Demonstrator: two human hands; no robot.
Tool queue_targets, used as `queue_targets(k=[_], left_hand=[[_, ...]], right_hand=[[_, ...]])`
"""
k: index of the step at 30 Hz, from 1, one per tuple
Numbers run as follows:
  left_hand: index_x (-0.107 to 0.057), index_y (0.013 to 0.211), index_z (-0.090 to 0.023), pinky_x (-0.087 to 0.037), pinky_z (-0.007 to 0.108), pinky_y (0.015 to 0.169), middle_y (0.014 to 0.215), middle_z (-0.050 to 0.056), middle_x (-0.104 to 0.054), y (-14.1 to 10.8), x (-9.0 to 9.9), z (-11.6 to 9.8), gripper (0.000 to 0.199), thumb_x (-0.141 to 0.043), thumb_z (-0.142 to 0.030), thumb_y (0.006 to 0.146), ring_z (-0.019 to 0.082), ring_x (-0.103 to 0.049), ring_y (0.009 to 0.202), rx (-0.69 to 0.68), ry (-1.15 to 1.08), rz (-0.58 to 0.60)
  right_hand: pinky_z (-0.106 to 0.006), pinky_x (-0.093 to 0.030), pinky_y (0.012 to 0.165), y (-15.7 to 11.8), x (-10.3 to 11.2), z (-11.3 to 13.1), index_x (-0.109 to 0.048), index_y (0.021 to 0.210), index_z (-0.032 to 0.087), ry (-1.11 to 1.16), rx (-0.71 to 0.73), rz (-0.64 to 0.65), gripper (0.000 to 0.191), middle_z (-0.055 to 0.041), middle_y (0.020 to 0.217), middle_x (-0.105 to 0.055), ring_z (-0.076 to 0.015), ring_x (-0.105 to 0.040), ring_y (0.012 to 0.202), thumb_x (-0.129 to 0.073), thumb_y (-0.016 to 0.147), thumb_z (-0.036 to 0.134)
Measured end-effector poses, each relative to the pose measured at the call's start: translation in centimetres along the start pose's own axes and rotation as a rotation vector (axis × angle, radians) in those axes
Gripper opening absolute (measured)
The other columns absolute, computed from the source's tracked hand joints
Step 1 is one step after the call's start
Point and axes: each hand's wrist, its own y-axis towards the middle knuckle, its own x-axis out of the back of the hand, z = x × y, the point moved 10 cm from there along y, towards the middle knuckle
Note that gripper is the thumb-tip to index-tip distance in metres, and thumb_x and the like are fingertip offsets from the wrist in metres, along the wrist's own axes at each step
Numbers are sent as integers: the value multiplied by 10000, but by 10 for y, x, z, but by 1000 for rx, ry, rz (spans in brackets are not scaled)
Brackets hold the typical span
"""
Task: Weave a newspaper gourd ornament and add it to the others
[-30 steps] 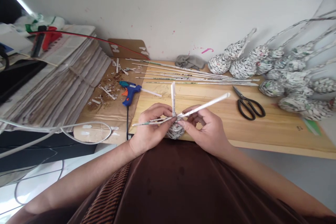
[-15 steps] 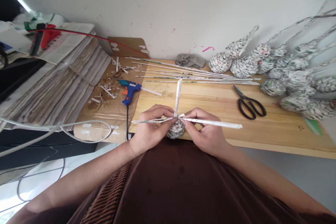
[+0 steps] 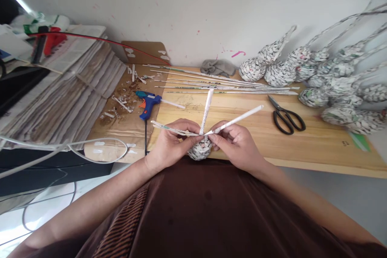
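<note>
Between my hands, at the table's front edge, sits a small round woven paper piece of rolled newsprint. Several paper strips stick out of its top: an upright paper strip, a thin pair of strips to the left, and a white paper tube slanting up to the right. My left hand is closed, thumb and fingers pinching the strips at the top of the weave. Close beside it, my right hand pinches the white paper tube near its base. The fingertips partly hide where the strips meet.
Several thin paper rods lie across the back of the wooden table. Black-handled scissors lie right, a blue glue gun left. Woven paper figures crowd the right rear. Bundled newspapers and a grey cloth are there too.
The white tube in my right hand has swung from nearly level to slanting up and away. The left strips' free end has risen slightly. My right fingers have shifted their pinch.
</note>
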Motion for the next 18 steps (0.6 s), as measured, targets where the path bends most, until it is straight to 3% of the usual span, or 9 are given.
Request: queue_targets(k=[9,18], left_hand=[[-750,848,-162,-552,287,709,826,55,-745,-2,-2,5,53,-772,-188,807,186,-700,779,106,13,51],[-756,874,-187,-548,311,766,859,61,-750,-2,-3,-13,70,-697,-150,869,187,-702,831,-61,40,82]], right_hand=[[-254,-520,631,-3,-7,16,-707,873,177,-142,146,86,63,-25,791,-691,-140,-631,690,-676,885,230],[-266,-552,620,0,-6,-5,-661,816,182,73,-41,94,148,12,682,-666,-135,-639,618,-737,828,309]])
